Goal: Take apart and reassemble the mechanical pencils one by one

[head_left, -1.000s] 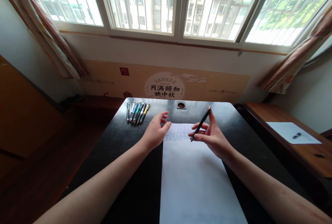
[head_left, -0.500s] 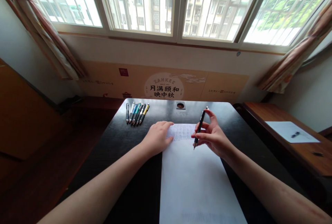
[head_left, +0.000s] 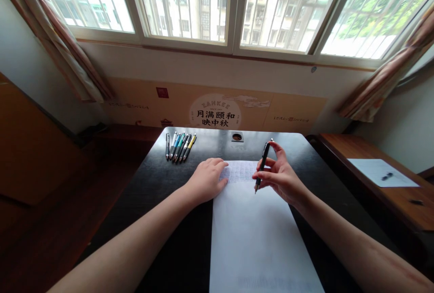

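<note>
While daylight pours through barred windows point(head_left: 183, 12), a black table point(head_left: 142, 184) stands just before them, a spot that would seem chosen for its light. To the right, a brown side table point(head_left: 339, 145) bears a smaller white sheet point(head_left: 366, 172) with dark objects on it too indistinct to identify. Centered before the person, a long sheet of paper point(head_left: 254, 234) lies lengthwise on the black table, its far end filled with dense lines and its middle blank, likely set there so both hands can reach it. The person's left hand point(head_left: 209, 179), palm down, fingers loosely together and thumb apart, rests over the sheet's far left edge, grasping nothing; it appears to serve as a weight against sliding. Opposite, the right hand point(head_left: 281, 175) is poised over the paper's right side, thumb and fingers closed in a pinch, one finger raised. Several pens point(head_left: 179, 147) lie side by side at the far left corner, apparently parked out of the arms' way. In the right hand's pinch is a black pen point(head_left: 262, 162), slightly tilted, tip down near the lines, the raised finger at its upper end seemingly steadying it; whether the tip touches paper cannot be told.
</note>
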`<act>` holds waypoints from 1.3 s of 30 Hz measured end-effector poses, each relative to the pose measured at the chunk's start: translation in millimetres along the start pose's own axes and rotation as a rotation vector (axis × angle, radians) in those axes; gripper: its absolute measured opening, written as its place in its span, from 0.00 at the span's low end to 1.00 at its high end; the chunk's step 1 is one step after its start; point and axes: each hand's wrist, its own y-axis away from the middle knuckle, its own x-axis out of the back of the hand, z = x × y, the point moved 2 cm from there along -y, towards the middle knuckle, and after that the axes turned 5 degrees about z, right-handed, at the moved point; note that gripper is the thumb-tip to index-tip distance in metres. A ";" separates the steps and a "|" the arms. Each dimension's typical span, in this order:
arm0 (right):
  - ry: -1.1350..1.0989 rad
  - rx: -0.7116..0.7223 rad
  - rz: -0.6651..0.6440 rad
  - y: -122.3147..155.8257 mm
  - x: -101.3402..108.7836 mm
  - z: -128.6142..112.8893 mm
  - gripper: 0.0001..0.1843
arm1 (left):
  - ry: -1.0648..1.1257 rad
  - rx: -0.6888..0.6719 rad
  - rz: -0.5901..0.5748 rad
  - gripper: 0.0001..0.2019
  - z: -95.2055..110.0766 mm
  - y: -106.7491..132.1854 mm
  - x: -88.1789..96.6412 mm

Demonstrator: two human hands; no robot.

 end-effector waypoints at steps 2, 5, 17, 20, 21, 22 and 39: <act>0.003 0.016 0.011 -0.8 0.4 0.3 0.61 | -0.017 -0.030 -0.005 0.18 -0.1 0.4 -1.0; 0.010 0.070 0.027 -2.8 3.4 1.7 0.57 | -0.045 -0.058 -0.029 0.18 1.9 1.9 0.2; 0.287 0.339 0.024 11.7 5.9 -4.1 0.24 | -0.025 -0.175 -0.133 0.24 26.2 13.0 6.2; 0.351 0.182 -0.052 4.0 8.4 3.9 0.36 | -0.004 -0.185 -0.152 0.28 23.6 12.1 1.1; 0.386 0.143 -0.074 1.9 9.7 6.9 0.34 | 0.003 -0.184 -0.172 0.30 22.2 11.7 -0.5; 0.426 0.120 -0.100 0.6 10.3 9.3 0.31 | 0.008 -0.182 -0.193 0.31 20.9 11.3 -1.7; 0.715 0.249 -0.255 1.9 -6.0 22.1 0.05 | 0.045 -0.167 -0.235 0.33 19.0 9.8 -5.5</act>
